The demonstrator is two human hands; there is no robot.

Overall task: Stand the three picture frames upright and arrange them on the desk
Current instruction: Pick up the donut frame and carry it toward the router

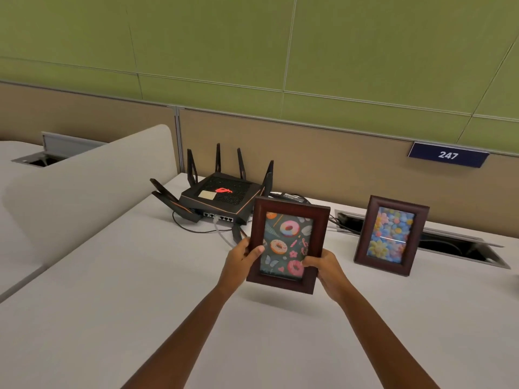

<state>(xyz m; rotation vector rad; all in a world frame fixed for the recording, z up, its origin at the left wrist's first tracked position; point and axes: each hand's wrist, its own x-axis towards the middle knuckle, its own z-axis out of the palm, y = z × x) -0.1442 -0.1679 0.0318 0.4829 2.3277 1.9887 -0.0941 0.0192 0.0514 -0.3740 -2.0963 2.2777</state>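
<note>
A dark wooden picture frame with a doughnut picture [289, 220] is held upright a little above the white desk [140, 276], casting a shadow below it. My left hand [241, 259] grips its lower left edge, thumb on the front. My right hand [327, 269] grips its lower right corner. A second dark frame with a flower picture [390, 234] stands upright on the desk to the right, leaning back slightly. Only these two frames are in view.
A black router with several antennas [222, 195] and cables sits just behind the held frame. An open cable tray [455, 248] runs behind the flower frame. A beige padded divider [84, 181] stands at the left. A blue sign reading 247 [448, 155] hangs on the partition.
</note>
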